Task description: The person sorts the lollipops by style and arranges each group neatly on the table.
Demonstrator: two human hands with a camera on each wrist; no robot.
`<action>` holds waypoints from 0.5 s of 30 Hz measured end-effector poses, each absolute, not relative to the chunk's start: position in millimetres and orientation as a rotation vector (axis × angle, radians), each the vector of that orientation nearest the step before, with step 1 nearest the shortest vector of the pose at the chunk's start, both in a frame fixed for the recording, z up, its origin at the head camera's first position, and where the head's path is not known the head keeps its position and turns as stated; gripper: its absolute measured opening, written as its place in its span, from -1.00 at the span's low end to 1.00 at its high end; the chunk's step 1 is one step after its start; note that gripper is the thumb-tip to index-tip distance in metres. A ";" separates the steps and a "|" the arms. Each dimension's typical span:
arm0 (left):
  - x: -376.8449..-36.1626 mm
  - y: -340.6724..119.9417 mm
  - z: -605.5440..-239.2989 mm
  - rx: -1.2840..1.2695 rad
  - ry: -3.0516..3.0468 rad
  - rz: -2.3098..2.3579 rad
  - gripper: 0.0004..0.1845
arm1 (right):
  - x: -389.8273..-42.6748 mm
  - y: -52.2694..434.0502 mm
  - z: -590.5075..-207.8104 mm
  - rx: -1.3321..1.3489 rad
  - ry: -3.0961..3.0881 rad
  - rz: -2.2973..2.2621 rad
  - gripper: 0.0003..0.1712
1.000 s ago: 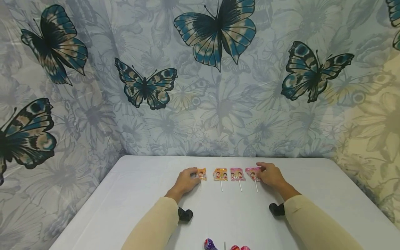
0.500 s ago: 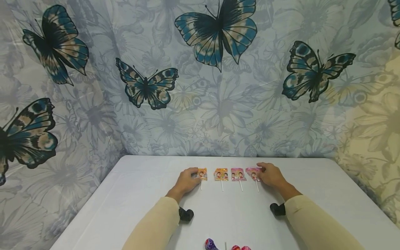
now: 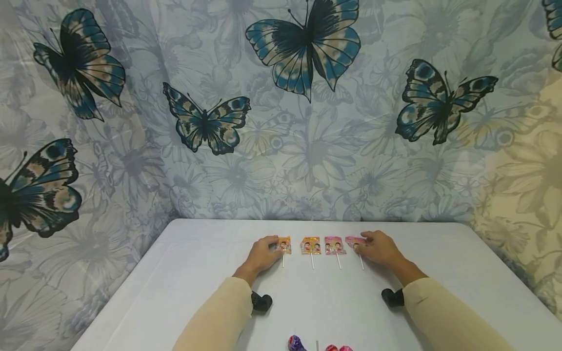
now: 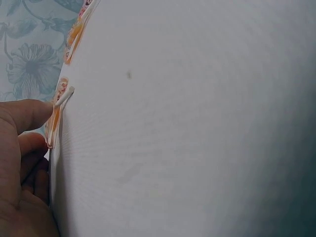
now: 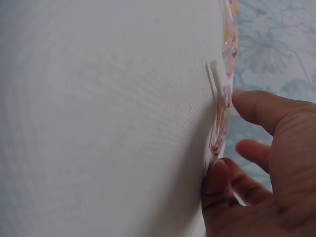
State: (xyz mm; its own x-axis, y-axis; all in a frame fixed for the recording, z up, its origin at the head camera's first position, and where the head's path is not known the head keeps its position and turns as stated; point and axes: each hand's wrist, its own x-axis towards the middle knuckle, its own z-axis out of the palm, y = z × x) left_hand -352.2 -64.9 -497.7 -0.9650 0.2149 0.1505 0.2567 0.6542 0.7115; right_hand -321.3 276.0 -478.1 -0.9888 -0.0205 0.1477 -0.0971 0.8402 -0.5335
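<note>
A row of flat-wrapped lollipops lies near the table's far edge, sticks toward me. My left hand [image 3: 261,254] holds the left end of the leftmost orange-wrapped lollipop [image 3: 285,244]; in the left wrist view its thumb [image 4: 37,114] and index finger meet the wrapper. My right hand [image 3: 381,247] is at the rightmost pink-wrapped lollipop [image 3: 353,241], its thumb lying over the wrapper and covering part of it. In the right wrist view the thumb and a lower finger sit at two ends of that wrapper. Between the hands lie another orange lollipop [image 3: 311,245] and another pink lollipop [image 3: 333,245].
At the near edge of the white table [image 3: 210,234], cut off by the frame, are a purple round lollipop [image 3: 295,343], a white stick [image 3: 317,345] and red and pink round lollipops [image 3: 332,348]. A butterfly-patterned cloth [image 3: 316,161] hangs behind the table.
My right hand has shifted slightly toward me, and its thumb now covers more of the pink wrapper. The left hand and the lollipops stay in place.
</note>
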 end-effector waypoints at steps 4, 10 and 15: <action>-351.8 -65.6 -497.3 -0.401 -2.801 -1.230 -0.52 | -321.4 274.3 -478.9 0.112 -2.889 0.810 -0.39; -352.4 -66.3 -499.0 -0.396 -2.800 -1.250 -0.51 | -320.9 273.9 -479.5 0.125 -2.900 0.774 -0.38; -353.0 -66.0 -498.9 -0.405 -2.799 -1.251 -0.51 | -318.2 274.3 -477.8 0.122 -2.892 0.803 -0.39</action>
State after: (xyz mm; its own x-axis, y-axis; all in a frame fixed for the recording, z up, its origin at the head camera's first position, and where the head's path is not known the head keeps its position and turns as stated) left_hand -353.0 -66.0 -498.9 -0.9645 0.2173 0.1501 0.2568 0.6387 0.7254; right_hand -318.2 274.3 -477.8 -0.9873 -0.0410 0.1534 -0.1142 0.8545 -0.5067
